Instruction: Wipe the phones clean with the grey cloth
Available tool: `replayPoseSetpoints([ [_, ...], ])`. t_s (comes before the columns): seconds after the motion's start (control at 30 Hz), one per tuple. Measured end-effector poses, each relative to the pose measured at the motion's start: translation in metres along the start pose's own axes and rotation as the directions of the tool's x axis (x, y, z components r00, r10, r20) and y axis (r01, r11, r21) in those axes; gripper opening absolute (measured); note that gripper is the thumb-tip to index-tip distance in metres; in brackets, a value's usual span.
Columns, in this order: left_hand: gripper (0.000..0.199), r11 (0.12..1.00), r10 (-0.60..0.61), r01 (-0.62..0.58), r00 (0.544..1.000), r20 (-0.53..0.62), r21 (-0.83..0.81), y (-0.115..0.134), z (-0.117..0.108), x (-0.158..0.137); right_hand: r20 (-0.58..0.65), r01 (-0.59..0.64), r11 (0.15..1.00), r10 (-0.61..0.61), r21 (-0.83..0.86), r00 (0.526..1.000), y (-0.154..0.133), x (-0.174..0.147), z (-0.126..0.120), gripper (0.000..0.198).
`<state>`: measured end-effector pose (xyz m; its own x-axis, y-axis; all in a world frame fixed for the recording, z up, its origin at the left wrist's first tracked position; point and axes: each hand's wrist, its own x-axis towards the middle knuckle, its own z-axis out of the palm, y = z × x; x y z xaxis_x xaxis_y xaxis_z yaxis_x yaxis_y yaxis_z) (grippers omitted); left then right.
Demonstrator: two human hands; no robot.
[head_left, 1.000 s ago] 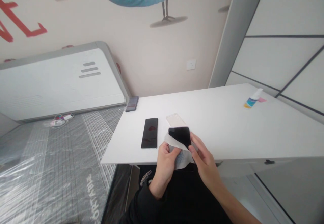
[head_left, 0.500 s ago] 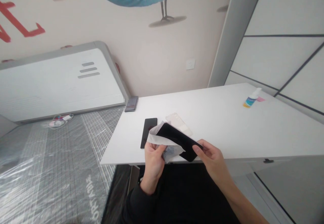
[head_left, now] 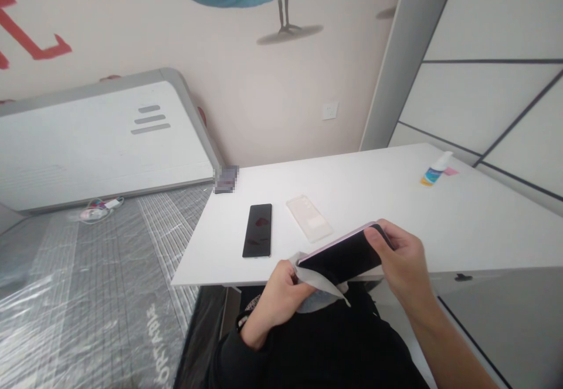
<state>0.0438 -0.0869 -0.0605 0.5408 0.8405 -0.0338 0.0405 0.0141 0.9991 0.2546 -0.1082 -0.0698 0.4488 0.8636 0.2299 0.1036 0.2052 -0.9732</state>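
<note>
Compared with half a second earlier, the person is now holding the dark phone (head_left: pixel 345 254) tipped further over, so its thin pinkish edge is facing up and its long side is running from lower left to upper right, just past the near edge of the counter (head_left: pixel 396 201); before, its black face was lying more open to the camera and nearer the second phone. The left hand (head_left: pixel 281 295) is sitting lower than before, curled closed around the phone's lower end with the whitish cloth (head_left: pixel 319 289) pinched against it, the cloth hanging slack beneath the phone. The right hand (head_left: pixel 402 260) has shifted up and to the right, fingers wrapped over the phone's upper end and gripping it. Further left on the counter, the second black phone (head_left: pixel 257 230) is lying flat, face up, where it was, now fully uncovered since the cloth is no longer overlapping it. Just to its right the clear phone case (head_left: pixel 308 219) is lying flat and empty, apart from both phones. Far to the right, the small spray bottle (head_left: pixel 435 169) is lying on the counter beside a pink slip; whether anything is inside the bottle cannot be told.
</note>
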Motion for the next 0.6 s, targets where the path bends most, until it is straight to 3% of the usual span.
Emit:
replayPoseSetpoints([
  [0.07,0.019,1.0,0.012,-0.013,0.999,-0.029,-0.022,0.002,0.001,0.0,0.041,0.022,1.0,-0.022,-0.005,0.999,-0.002,0.002,-0.001,0.042],
  [0.23,0.026,0.998,0.03,-0.034,0.997,0.078,0.047,0.004,0.001,0.001,0.179,0.059,0.998,-0.053,-0.03,0.982,0.002,0.007,-0.006,0.041],
  [0.4,0.02,0.997,0.051,-0.053,0.998,0.035,0.059,0.003,0.002,0.001,0.275,0.097,0.992,-0.071,-0.081,0.959,-0.007,0.011,-0.004,0.04],
  [0.53,0.011,0.988,0.013,-0.026,0.996,0.085,0.153,-0.001,0.008,0.005,0.481,0.239,0.959,-0.14,-0.151,0.866,-0.02,0.004,0.017,0.034],
  [0.6,0.011,0.985,-0.011,0.006,0.999,0.031,0.171,-0.004,0.011,0.008,0.478,0.288,0.948,-0.191,-0.138,0.857,-0.022,-0.001,0.028,0.033],
])
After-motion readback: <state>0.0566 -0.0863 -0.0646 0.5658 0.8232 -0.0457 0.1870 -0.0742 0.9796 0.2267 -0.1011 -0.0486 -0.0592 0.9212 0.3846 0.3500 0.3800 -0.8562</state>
